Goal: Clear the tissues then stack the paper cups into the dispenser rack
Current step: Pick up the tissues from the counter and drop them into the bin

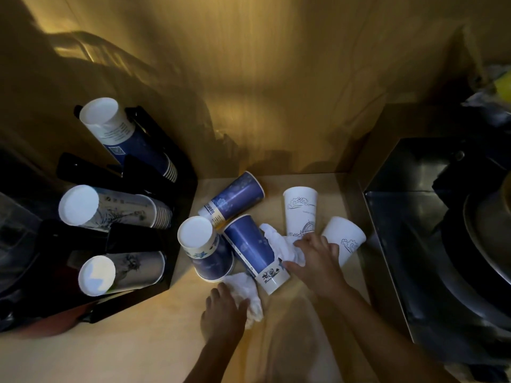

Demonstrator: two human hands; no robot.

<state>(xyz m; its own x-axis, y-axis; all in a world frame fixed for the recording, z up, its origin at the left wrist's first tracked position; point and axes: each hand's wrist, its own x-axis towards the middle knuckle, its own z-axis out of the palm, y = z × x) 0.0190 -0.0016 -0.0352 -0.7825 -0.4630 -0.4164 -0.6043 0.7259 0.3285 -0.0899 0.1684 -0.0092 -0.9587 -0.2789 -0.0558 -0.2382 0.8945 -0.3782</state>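
Note:
Several paper cups lie scattered on the wooden counter (143,341): a blue one on its side (235,197), another blue one (254,252), an upside-down blue cup (204,250), and two white cups (300,211) (344,239). My right hand (315,258) grips a crumpled white tissue (279,241) lying between the cups. My left hand (224,310) closes on a second crumpled tissue (249,297) in front of the cups. The black dispenser rack (154,239) at the left holds three slanted stacks of cups (124,136) (110,207) (121,269).
Wooden walls (276,92) close off the back of the counter. A dark metal sink (431,217) with a round pan in it sits to the right. A dark appliance stands at the far left, beside the rack.

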